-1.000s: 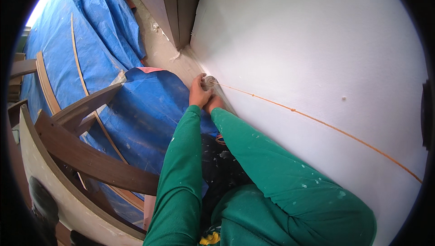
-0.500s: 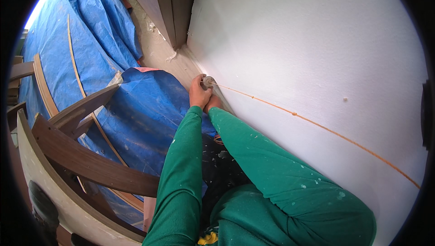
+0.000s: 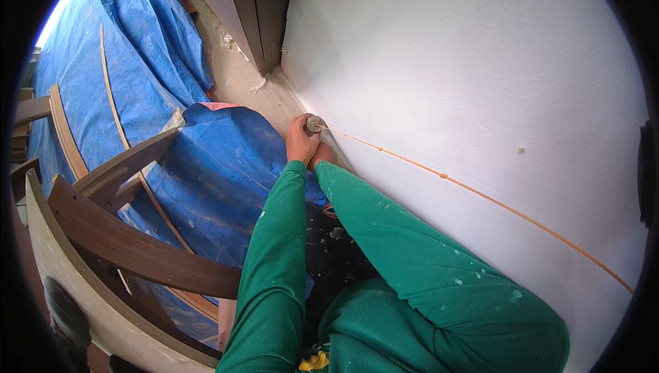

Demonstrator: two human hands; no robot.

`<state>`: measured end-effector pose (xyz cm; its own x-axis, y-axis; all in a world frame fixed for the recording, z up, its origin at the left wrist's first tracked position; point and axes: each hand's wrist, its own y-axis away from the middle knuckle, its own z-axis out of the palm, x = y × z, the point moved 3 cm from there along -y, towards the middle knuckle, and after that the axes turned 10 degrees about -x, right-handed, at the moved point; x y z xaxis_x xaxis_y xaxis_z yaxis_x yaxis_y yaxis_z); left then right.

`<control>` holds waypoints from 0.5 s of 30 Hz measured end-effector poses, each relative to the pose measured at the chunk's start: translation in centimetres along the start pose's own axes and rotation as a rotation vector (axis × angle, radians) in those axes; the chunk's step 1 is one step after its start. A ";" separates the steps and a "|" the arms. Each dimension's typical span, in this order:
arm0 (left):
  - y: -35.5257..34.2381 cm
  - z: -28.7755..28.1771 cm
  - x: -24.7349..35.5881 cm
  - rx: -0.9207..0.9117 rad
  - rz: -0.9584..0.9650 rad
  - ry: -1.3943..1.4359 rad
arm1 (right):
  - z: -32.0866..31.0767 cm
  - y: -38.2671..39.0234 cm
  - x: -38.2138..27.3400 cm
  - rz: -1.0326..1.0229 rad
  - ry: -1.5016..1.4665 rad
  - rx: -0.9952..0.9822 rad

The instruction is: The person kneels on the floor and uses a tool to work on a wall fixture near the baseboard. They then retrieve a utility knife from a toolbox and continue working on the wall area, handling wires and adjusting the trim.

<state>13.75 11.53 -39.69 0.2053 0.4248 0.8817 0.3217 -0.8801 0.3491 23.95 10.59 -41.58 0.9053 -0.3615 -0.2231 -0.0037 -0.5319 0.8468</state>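
Low by the foot of the white wall (image 3: 446, 64), my left hand (image 3: 301, 142) is closed around the side of a round grey plumb bob (image 3: 314, 123). An orange string (image 3: 443, 176) runs from the bob's middle, along the wall and out toward the lower right, with small knots in it. My right hand (image 3: 322, 154) sits just under and beside the left one. Most of it is hidden behind the left wrist and the green sleeve, so its fingers do not show.
Blue tarpaulin (image 3: 233, 146) covers the floor to the left, with thin wood strips (image 3: 113, 91) on it. Curved dark wooden beams (image 3: 144, 256) stand close at my left. A wooden door frame (image 3: 250, 23) meets the wall ahead, above a pale floor strip (image 3: 280, 102).
Both hands keep their place at the plumb bob. The view has shifted very slightly, and the string's far end shows a little lower.
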 end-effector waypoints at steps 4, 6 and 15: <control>0.1 0.0 0.4 0.002 -0.004 -0.002 | -0.1 -0.1 0.1 0.006 0.001 -0.001; 0.1 -0.1 0.4 0.004 0.001 -0.005 | 0.0 -0.1 0.0 0.007 0.003 -0.003; 0.0 0.1 0.1 0.017 0.024 -0.022 | -0.1 -0.5 -0.1 0.003 -0.002 0.000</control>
<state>13.89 11.60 -39.68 0.2333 0.4087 0.8824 0.3318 -0.8864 0.3228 23.93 11.01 -41.96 0.9045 -0.3646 -0.2212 -0.0068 -0.5310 0.8473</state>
